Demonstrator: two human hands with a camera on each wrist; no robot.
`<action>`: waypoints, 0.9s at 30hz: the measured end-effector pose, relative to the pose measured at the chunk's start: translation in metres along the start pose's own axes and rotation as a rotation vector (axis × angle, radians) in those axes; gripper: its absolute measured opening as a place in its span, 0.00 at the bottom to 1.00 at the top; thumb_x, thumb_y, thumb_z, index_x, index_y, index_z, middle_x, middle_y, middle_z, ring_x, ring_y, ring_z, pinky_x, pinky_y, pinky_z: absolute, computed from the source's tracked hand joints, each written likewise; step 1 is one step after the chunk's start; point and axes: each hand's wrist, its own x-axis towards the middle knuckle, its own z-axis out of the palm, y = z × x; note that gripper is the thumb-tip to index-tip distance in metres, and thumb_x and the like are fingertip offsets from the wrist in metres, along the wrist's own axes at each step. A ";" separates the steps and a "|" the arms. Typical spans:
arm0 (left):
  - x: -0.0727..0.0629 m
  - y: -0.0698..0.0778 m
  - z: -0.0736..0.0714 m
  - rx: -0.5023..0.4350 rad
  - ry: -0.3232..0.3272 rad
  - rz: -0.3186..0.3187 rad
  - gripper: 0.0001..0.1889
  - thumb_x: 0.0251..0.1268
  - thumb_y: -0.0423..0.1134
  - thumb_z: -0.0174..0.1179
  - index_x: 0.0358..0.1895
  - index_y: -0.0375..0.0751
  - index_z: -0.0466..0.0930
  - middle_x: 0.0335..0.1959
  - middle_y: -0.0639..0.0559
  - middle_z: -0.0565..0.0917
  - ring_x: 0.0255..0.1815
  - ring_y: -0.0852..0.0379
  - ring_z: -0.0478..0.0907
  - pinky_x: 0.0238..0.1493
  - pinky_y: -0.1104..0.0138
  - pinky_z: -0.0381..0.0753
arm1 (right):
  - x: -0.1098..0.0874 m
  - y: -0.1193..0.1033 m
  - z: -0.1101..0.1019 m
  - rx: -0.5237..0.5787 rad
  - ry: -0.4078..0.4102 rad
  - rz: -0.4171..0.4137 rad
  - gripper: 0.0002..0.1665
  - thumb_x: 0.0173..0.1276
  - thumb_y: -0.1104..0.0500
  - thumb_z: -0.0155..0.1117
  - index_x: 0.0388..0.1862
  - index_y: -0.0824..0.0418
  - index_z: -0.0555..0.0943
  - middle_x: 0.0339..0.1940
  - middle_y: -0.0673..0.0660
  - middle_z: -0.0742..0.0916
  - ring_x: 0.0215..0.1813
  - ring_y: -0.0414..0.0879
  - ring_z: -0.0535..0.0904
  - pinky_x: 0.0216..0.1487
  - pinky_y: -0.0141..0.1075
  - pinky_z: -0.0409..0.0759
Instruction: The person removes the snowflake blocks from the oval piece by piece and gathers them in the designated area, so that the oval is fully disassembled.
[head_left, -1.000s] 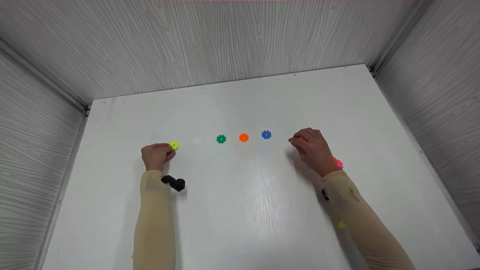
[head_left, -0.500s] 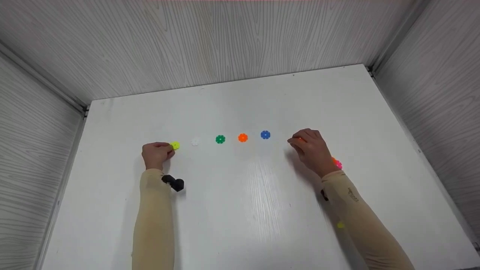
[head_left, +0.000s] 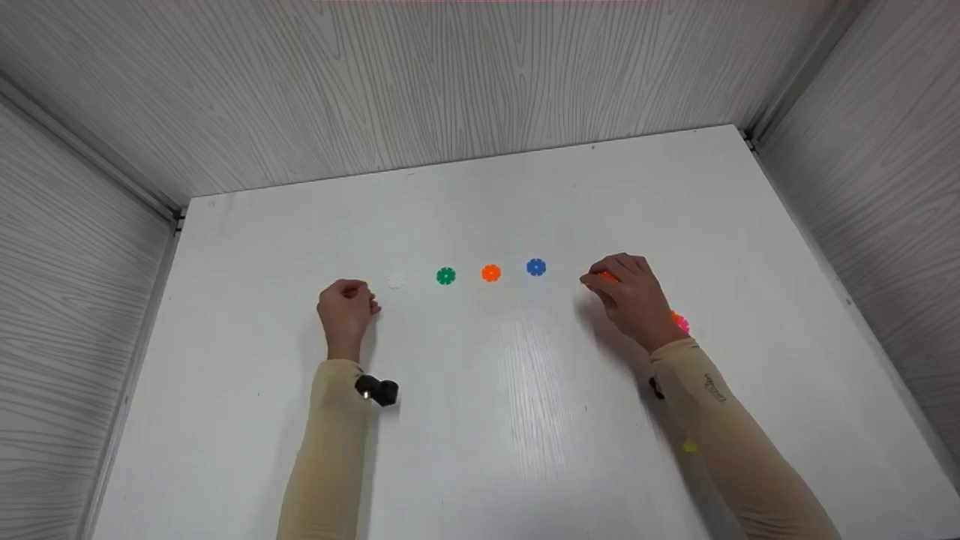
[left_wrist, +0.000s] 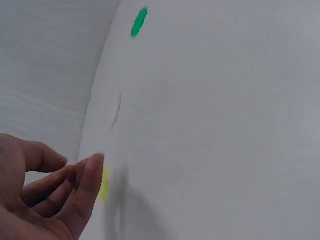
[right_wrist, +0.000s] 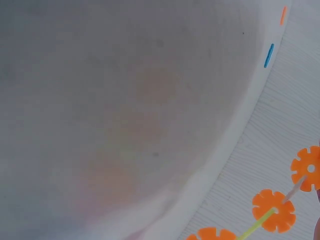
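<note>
My right hand pinches a chain of joined plastic snowflake discs. In the right wrist view its orange disc links to other orange ones through a white disc and a yellow disc seen edge-on. A pink disc shows past the wrist. My left hand is low over the table at the row's left end, thumb and finger apart. Beside it is a yellow snowflake disc, mostly hidden by a fingertip. Rightward lie a white disc, a green disc, an orange disc and a blue disc.
The white table has raised wood-grain panels at its back, left and right. Another yellow piece shows at the edge of the right forearm. A small black device is strapped to the left wrist.
My left hand has shifted right and turned, so it now covers most of the yellow disc. The right hand stays almost in place with the chain. The head view has shifted slightly.
</note>
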 end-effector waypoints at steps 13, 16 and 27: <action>-0.084 0.027 0.099 -0.167 -0.591 0.376 0.10 0.74 0.32 0.54 0.49 0.29 0.80 0.36 0.40 0.84 0.35 0.46 0.84 0.40 0.59 0.86 | 0.007 -0.012 0.000 -0.061 -0.041 -0.063 0.18 0.54 0.75 0.73 0.43 0.62 0.86 0.42 0.59 0.85 0.49 0.54 0.78 0.55 0.48 0.76; -0.101 0.034 0.121 -0.191 -0.672 0.372 0.10 0.75 0.33 0.53 0.50 0.31 0.80 0.37 0.42 0.84 0.36 0.47 0.84 0.41 0.59 0.86 | 0.012 -0.018 -0.001 -0.064 -0.052 -0.071 0.17 0.55 0.74 0.74 0.44 0.61 0.86 0.43 0.59 0.85 0.50 0.54 0.78 0.56 0.49 0.75; -0.121 0.045 0.165 -0.299 -0.662 0.153 0.15 0.77 0.39 0.51 0.49 0.29 0.80 0.32 0.40 0.85 0.32 0.46 0.85 0.37 0.59 0.86 | 0.025 -0.039 0.000 -0.107 -0.073 -0.168 0.21 0.52 0.73 0.75 0.45 0.59 0.86 0.45 0.58 0.82 0.52 0.54 0.77 0.58 0.46 0.73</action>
